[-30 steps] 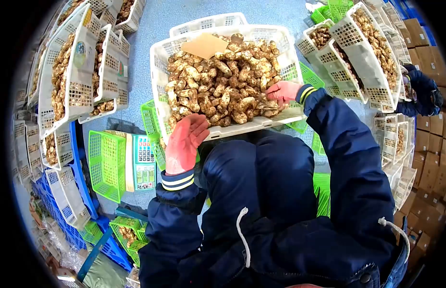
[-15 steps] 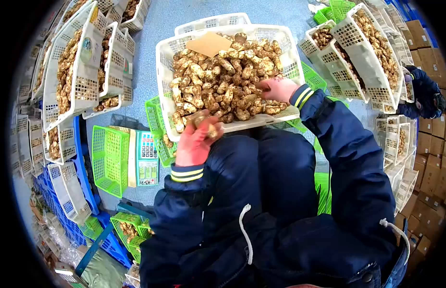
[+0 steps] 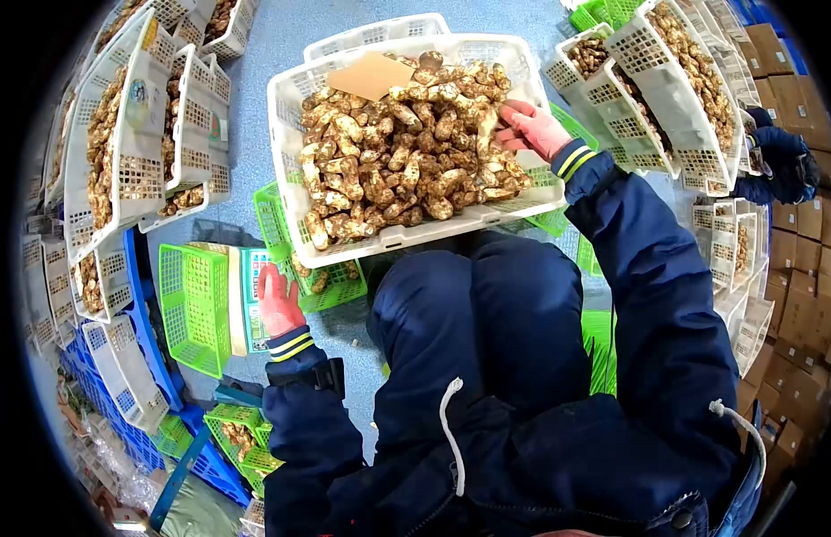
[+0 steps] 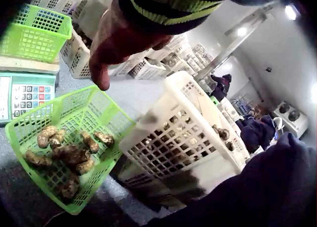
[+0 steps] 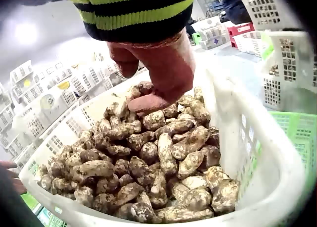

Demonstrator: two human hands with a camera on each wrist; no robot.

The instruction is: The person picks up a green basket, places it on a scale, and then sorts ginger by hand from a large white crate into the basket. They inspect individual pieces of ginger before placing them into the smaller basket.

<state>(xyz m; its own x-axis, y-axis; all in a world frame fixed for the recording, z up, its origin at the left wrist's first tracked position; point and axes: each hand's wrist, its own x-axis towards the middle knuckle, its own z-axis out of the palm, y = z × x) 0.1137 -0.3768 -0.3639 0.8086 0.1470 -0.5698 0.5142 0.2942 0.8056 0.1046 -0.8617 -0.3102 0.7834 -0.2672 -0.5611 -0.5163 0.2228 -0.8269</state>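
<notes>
A white crate (image 3: pixel 393 240) in front of the knees holds a heap of knobbly brown-and-cream mushrooms (image 3: pixel 407 161) (image 5: pixel 148 162). At the heap's right side is my right hand (image 3: pixel 534 130) (image 5: pixel 161 71), fingers parted and pointing left, close over the mushrooms; whether the fingertips touch one is unclear. My left hand (image 3: pixel 279 302) (image 4: pixel 121 44) is empty, its fingers loosely extended. It hangs left of the crate, between the scale (image 3: pixel 257 313) (image 4: pixel 29 96) and a low green basket (image 3: pixel 330 294) (image 4: pixel 99 175), which holds several mushrooms.
An upright-sided green basket (image 3: pixel 194 309) stands on the scale. A piece of cardboard (image 3: pixel 371 76) lies on the heap's back left. Filled white crates (image 3: pixel 152 116) are stacked at the left and right. A person (image 3: pixel 778 166) is at the far right, near cardboard boxes (image 3: pixel 805 304).
My left hand, which had a mushroom at the crate's front-left corner, has moved left and is empty. My right hand has shifted back along the heap's right side, its fingers more spread.
</notes>
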